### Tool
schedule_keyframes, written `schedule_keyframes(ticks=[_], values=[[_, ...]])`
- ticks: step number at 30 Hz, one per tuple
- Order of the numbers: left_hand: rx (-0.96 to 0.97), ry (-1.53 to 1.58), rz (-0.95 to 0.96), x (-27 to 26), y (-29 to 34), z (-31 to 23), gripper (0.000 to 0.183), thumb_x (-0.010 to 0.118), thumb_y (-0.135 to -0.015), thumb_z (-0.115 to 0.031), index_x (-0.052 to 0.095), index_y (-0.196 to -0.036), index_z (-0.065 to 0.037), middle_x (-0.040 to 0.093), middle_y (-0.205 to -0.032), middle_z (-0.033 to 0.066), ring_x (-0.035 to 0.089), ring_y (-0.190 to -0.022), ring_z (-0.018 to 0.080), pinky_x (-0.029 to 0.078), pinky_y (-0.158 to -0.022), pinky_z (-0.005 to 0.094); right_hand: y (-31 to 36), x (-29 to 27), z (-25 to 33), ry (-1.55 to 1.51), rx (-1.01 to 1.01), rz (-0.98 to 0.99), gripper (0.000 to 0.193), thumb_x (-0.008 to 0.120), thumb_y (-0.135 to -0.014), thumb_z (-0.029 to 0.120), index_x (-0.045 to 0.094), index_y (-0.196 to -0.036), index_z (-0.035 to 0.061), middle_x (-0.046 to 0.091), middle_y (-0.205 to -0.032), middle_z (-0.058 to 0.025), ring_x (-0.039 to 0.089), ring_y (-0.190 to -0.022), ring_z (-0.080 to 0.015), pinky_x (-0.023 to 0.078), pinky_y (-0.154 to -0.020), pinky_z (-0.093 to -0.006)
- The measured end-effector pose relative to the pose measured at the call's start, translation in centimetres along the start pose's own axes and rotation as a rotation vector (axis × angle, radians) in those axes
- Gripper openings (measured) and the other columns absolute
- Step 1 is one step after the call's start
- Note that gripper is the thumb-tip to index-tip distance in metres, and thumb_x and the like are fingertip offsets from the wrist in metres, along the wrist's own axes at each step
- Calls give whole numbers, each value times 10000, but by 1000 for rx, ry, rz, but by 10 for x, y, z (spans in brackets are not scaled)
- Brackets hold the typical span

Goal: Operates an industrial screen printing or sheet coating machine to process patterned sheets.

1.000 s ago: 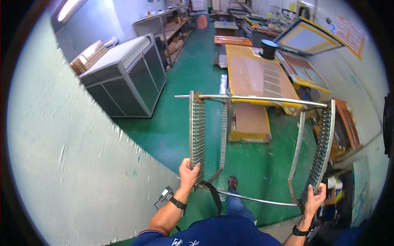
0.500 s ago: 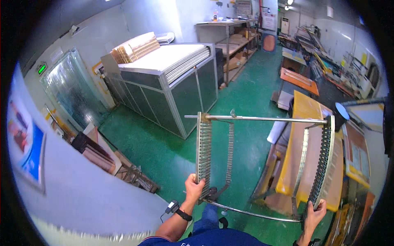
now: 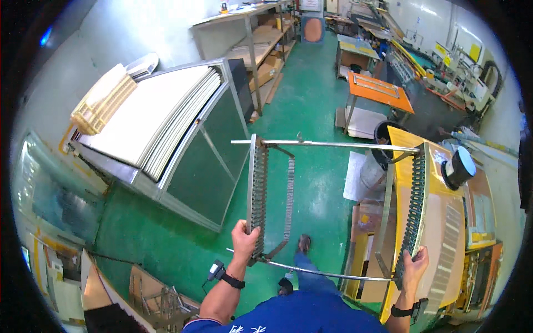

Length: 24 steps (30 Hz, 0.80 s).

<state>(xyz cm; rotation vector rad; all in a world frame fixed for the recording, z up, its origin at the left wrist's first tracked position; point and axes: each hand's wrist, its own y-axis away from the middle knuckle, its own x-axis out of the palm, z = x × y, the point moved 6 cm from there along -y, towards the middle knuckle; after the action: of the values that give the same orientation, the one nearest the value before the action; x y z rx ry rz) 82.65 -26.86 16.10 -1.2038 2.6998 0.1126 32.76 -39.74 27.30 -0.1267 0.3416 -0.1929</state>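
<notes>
At left, a dark-panelled cabinet (image 3: 205, 172) with a white top borders the green floor (image 3: 325, 222). The left hand (image 3: 245, 241) grasps the left slotted side of a metal rack (image 3: 341, 145), positioned before the torso; an orange table (image 3: 397, 102) and black bin (image 3: 379, 132) stand beyond. The right hand (image 3: 414, 266) grasps the opposite side, overlapping a yellow-edged table (image 3: 438, 202) bearing a black container (image 3: 456, 176).

Glossy metal rods (image 3: 338, 145), smooth shiny floor (image 3: 319, 191)
</notes>
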Motion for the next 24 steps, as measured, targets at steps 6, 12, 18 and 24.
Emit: schedule_keyframes(ticks=[6, 12, 18, 24], values=[[137, -102, 14, 73, -209, -10, 216, 687, -732, -163, 569, -814, -2, 556, -715, 46, 518, -676, 120, 448, -610, 300, -148, 131, -25, 167, 61, 25, 154, 668, -795, 25, 555, -899, 32, 562, -802, -1, 493, -727, -77, 396, -657, -223], [15, -159, 47, 135, -410, -58, 235, 684, -702, -170, 518, -752, -11, 494, -645, 43, 467, -605, 124, 403, -545, 310, -322, 239, 2, 121, 42, 72, 146, 654, -852, 90, 585, -964, 25, 594, -852, -13, 524, -774, -84, 414, -708, -236], [67, -15, 76, 219, -615, -31, 249, 695, -698, -137, 478, -732, -21, 445, -615, 12, 426, -575, 100, 366, -509, 298, -467, 372, 9, 134, 18, 20, 173, 664, -840, 91, 577, -958, -1, 579, -843, -22, 515, -773, -114, 423, -728, -256], [120, -100, 230, 345, -805, -56, 206, 692, -714, -102, 500, -734, -28, 463, -628, 5, 429, -591, 86, 367, -518, 278, -600, 427, 7, 195, 46, -200, 164, 682, -823, 91, 572, -917, 16, 551, -802, -3, 477, -734, -106, 403, -698, -256]])
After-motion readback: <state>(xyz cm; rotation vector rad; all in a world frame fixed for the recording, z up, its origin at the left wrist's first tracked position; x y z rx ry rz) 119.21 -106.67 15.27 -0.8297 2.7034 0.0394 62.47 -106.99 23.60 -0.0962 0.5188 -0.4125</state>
